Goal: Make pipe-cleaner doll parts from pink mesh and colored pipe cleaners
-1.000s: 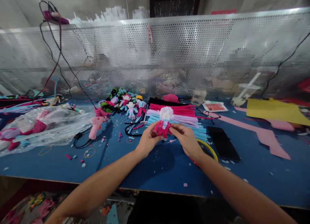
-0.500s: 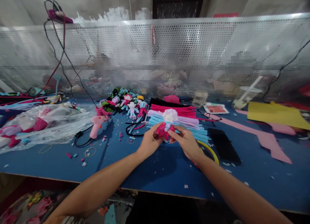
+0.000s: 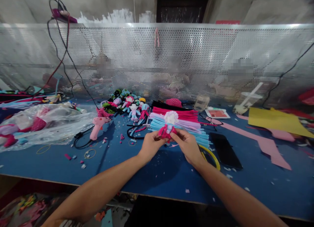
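Note:
A small pipe-cleaner doll (image 3: 168, 124) with a white fluffy head and a pink body is held upright above the blue table (image 3: 157, 169). My left hand (image 3: 150, 145) pinches its lower body from the left. My right hand (image 3: 188, 145) grips the same part from the right, fingers curled. Just behind the doll lies a stack of pink, lilac and light blue pipe cleaners (image 3: 186, 122).
Finished little dolls (image 3: 129, 104) lie at the back centre. A pink glue gun (image 3: 97, 126) and its black cord sit to the left, beside a clear plastic bag (image 3: 41, 125). A black phone (image 3: 224, 150), glasses (image 3: 210, 119), yellow sheet (image 3: 276, 120) and pink foam strips (image 3: 267, 143) are on the right. A perforated metal screen (image 3: 196, 56) closes the back.
The doll and both hands have shifted slightly; my fingers have reworked their grip on its pink body. The view has tilted down a little.

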Motion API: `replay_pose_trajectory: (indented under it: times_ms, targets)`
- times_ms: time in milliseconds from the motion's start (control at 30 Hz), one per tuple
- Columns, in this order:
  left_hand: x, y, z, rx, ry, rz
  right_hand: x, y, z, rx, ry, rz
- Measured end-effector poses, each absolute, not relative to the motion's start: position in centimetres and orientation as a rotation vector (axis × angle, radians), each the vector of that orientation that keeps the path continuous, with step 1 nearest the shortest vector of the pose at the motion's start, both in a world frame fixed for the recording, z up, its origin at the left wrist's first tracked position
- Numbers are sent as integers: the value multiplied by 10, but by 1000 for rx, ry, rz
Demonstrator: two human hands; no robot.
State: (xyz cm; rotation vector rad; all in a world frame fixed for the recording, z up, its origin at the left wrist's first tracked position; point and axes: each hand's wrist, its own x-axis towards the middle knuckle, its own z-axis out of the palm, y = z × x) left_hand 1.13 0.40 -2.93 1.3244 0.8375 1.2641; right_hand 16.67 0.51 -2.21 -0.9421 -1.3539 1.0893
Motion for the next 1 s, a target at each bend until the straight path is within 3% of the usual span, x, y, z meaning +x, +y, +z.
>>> replay_pose_trajectory:
  times_ms: [133, 267, 567, 1000]
  targets:
    - [9, 1, -31, 1615, 1044, 1356, 167, 2, -24, -1060, -1366, 1027]
    - [8, -2, -28, 1738, 1166, 1429, 163, -3, -22, -1013, -1276, 1180]
    - [10, 5, -24, 1244, 729, 1242, 162, -1, -18, -957, -1181, 1293]
    - [4, 5, -18, 1063, 709, 1198, 169, 3, -15, -907, -1294, 1279]
